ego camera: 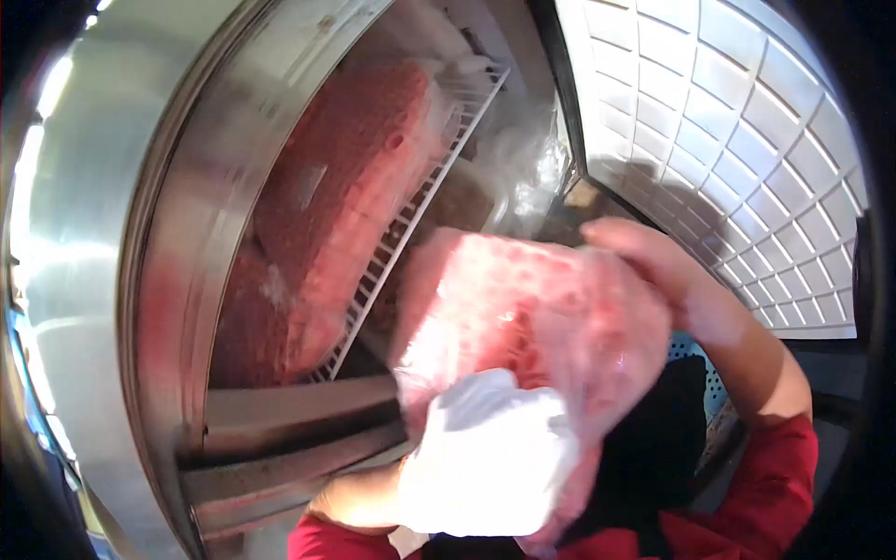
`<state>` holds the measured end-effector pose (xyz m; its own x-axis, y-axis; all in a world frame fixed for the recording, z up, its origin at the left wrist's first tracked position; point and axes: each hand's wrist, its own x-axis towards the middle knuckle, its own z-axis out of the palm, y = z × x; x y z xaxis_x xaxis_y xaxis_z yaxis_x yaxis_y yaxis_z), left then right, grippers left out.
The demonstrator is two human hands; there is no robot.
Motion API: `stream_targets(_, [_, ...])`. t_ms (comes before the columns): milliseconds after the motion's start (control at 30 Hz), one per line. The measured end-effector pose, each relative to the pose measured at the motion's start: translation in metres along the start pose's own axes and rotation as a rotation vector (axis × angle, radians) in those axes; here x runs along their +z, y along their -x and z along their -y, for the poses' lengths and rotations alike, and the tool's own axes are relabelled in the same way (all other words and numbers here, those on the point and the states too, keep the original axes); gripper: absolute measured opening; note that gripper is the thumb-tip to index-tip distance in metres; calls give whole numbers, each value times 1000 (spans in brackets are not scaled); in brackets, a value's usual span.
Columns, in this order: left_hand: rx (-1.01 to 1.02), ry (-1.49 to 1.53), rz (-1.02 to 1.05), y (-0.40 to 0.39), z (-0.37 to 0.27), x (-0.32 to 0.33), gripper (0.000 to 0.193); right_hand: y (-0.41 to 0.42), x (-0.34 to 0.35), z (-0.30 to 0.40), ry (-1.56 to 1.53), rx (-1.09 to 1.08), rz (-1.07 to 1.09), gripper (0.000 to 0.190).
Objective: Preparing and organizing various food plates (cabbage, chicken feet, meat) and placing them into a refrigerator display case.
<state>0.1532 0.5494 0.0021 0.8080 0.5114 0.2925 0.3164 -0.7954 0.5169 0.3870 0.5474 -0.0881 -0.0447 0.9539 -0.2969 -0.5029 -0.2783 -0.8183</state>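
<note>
A clear plastic bag full of pinkish-red contents, probably meat, is up in front of my body. My left hand, in a white glove, is closed on its near side. Bare, my right hand lies along the bag's far right side, its fingers partly behind the plastic. Left of the bag, inside an open refrigerator or freezer cabinet, more bagged red contents rest on a white wire shelf. What exactly the bags contain is blurred.
The cabinet's metal frame curves up on the left. An open door with a white gridded inner panel stands at the right. Below the shelf run metal ledges. A blue perforated plastic container shows under my right forearm.
</note>
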Motion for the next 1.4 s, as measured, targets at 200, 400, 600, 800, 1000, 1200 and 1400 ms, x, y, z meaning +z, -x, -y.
stream_targets(200, [47,508,17,-20,-3,5,23,109,-21,-104,-270,155,-19,59])
stream_targets(400, [-308,296,-58,-41,1,96,45,140,-29,-154,-1076,450,374,62])
stream_targets(600, [-490,8,447,71,132,276,95,33,-217,-140,241,741,65,38])
stream_targets(800, [-721,774,563,51,50,249,68,-5,-198,-17,1274,811,-153,56])
stream_targets(1000, [-246,728,432,77,-30,322,42,25,-137,-102,1406,1059,60,79])
stream_targets(1200, [-107,853,676,112,-69,341,21,151,-235,-251,1366,699,144,98])
stream_targets(1400, [-334,-8,270,96,164,339,33,155,-220,-241,1191,694,85,68])
